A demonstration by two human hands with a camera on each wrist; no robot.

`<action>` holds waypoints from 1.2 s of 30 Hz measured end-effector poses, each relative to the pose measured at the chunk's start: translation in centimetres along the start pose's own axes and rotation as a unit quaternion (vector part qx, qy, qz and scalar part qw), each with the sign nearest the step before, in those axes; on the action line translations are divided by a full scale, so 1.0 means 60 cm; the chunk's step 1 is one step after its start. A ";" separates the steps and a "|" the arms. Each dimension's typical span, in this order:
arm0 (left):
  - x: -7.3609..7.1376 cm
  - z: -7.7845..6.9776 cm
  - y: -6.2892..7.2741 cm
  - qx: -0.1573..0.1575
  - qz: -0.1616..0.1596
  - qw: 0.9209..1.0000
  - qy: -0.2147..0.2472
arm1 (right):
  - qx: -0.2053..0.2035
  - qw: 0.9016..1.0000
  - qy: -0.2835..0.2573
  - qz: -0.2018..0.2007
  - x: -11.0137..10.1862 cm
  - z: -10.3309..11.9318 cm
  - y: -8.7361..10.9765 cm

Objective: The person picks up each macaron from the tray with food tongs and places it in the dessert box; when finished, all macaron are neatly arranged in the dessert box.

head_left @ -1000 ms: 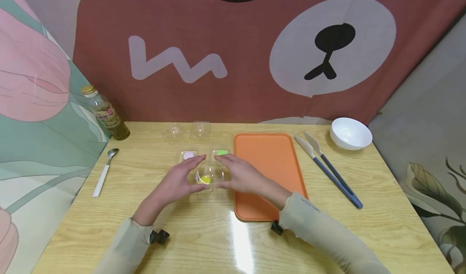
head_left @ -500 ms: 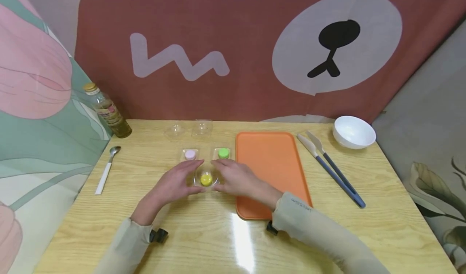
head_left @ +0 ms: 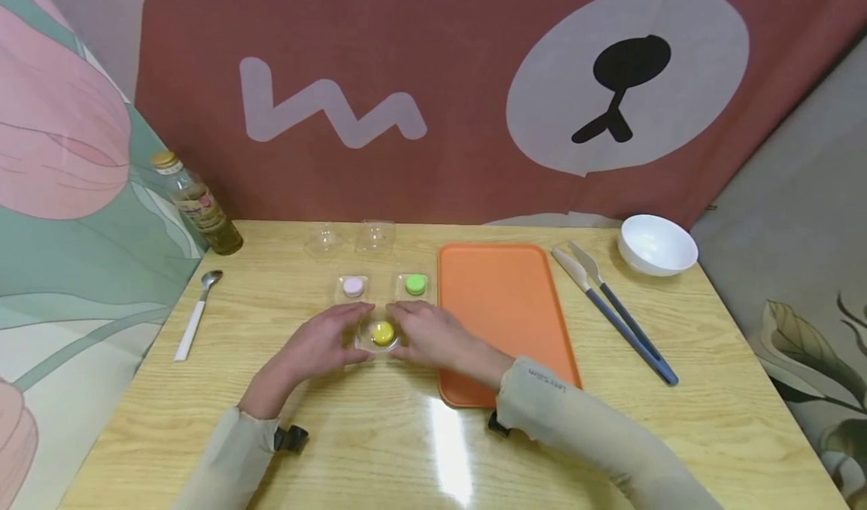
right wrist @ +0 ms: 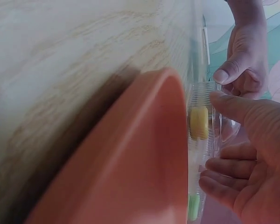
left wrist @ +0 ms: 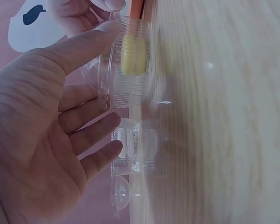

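Observation:
Between my hands a yellow macaron (head_left: 382,334) sits in a clear plastic box, under its domed clear lid (head_left: 366,335). My left hand (head_left: 318,344) holds the left side of the lid, thumb at the near corner and fingers at the far one. On the right side my right hand (head_left: 433,333) holds it the same way. The left wrist view shows the lid resting at or very near the ribbed base (left wrist: 130,95); whether it is fastened I cannot tell. Just beyond my fingers, a pink macaron (head_left: 353,286) and a green macaron (head_left: 415,284) sit in similar clear boxes.
Two clear lids, a left one (head_left: 326,241) and a right one (head_left: 375,237), lie at the back. An orange tray (head_left: 497,292) lies under my right forearm. Around them are a spoon (head_left: 193,322), an oil bottle (head_left: 205,210), tongs (head_left: 619,318) and a white bowl (head_left: 657,247).
Both hands have come closer together and lowered the clear lid over the yellow macaron. The lid, tilted and higher a second ago, now lies level around it.

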State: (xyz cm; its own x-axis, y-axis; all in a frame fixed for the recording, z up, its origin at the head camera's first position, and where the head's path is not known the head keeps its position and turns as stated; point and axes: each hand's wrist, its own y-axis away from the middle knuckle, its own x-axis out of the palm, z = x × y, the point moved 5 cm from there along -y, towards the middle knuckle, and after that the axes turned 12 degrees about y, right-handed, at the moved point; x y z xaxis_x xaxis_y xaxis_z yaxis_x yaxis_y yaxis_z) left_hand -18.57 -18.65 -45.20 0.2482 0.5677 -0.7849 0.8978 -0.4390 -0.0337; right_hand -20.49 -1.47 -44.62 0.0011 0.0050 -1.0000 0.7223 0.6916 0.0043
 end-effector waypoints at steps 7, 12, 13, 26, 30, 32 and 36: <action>-0.002 0.004 -0.003 0.003 0.008 1.000 0.020 | -0.001 1.000 0.007 -0.003 0.002 0.001 -0.004; -0.002 0.010 -0.004 -0.004 0.013 0.999 0.039 | 0.002 1.000 0.009 0.001 0.003 0.000 -0.005; -0.001 0.012 -0.004 -0.006 0.014 0.999 0.041 | 0.002 1.000 0.010 0.001 0.003 0.000 -0.005; 0.007 0.025 -0.002 -0.017 0.014 0.998 0.052 | -0.002 1.000 0.025 0.004 0.006 0.004 -0.007; 0.010 0.027 -0.001 -0.017 0.015 0.998 0.056 | -0.003 1.000 0.022 0.006 0.008 0.003 -0.007; 0.010 0.027 -0.001 -0.017 0.014 0.998 0.057 | -0.002 1.000 0.023 0.005 0.009 0.003 -0.007; 0.013 0.026 -0.002 -0.022 0.015 0.997 0.069 | 0.002 1.000 0.022 0.003 0.010 0.003 -0.006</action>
State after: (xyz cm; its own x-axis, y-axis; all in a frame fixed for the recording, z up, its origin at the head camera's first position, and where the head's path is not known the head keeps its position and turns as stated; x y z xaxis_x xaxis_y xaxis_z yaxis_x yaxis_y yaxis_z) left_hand -19.03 -19.24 -46.78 0.3201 0.6459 -0.6931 0.9032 -0.4288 0.0176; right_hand -20.64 -1.86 -45.22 -0.0247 0.0417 -0.9988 0.7246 0.6891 0.0109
